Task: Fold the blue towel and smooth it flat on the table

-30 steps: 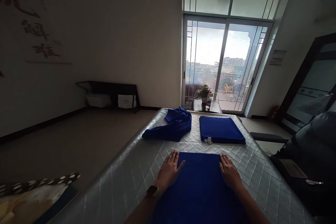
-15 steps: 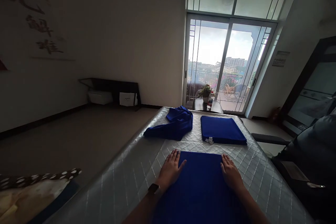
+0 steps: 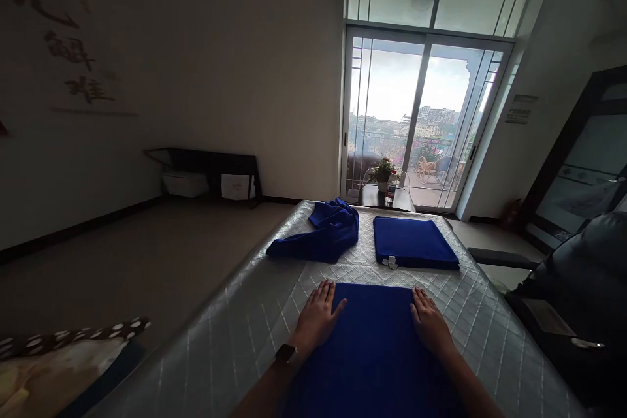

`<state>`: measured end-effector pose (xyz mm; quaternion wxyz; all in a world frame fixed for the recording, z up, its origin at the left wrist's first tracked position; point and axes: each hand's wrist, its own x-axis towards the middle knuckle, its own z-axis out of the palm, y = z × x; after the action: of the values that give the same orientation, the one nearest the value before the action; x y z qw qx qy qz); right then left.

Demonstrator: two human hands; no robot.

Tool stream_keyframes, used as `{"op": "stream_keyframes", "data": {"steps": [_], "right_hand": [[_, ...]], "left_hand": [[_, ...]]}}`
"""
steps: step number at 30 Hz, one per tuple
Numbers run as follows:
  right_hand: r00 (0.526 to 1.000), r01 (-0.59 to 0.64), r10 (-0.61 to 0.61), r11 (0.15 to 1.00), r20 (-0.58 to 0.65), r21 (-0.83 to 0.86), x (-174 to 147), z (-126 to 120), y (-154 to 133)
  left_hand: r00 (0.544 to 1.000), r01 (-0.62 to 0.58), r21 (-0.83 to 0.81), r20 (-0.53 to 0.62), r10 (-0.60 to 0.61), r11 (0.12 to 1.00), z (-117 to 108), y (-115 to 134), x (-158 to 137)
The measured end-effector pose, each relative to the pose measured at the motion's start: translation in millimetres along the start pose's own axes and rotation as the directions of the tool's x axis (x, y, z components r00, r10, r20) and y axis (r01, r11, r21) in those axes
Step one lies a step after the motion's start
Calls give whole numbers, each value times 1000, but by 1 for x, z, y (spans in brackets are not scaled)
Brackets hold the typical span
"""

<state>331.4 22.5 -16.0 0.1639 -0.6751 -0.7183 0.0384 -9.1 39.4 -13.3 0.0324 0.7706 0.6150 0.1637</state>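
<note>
A long blue folded cloth lies flat in front of me, its near end running out of the picture. My left hand rests flat along its left edge near the far corner, fingers stretched forward, a dark watch on the wrist. Along the right edge lies my right hand, also flat with its fingers extended. Beyond the hands sits a neat blue folded stack with white tags at its near edge. To its left is a crumpled blue cloth.
Everything blue lies on a silvery quilted tabletop. Behind it stands a small table with a potted plant and a bottle, before glass sliding doors. A black chair is at the right, spotted fabric at lower left.
Both hands stay in the same place on the folded cloth. The view has shifted very slightly; nothing else has visibly moved.
</note>
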Motion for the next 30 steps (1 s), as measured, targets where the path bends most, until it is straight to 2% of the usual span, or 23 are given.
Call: {"op": "stream_keyframes", "data": {"steps": [14,22,30], "right_hand": [[1000,8,-7,999,-23,41,0,2,2],[1000,7,-7,1000,-16,21,0,2,2],[1000,0,0,1000,11,13,1,-1,0]], "left_hand": [[998,22,1,55,-22,1000,-5,3,-1],[1000,13,20,22,-14,1000,-4,3,0],[999,18,42,46,-20,999,-4,2,0]]}}
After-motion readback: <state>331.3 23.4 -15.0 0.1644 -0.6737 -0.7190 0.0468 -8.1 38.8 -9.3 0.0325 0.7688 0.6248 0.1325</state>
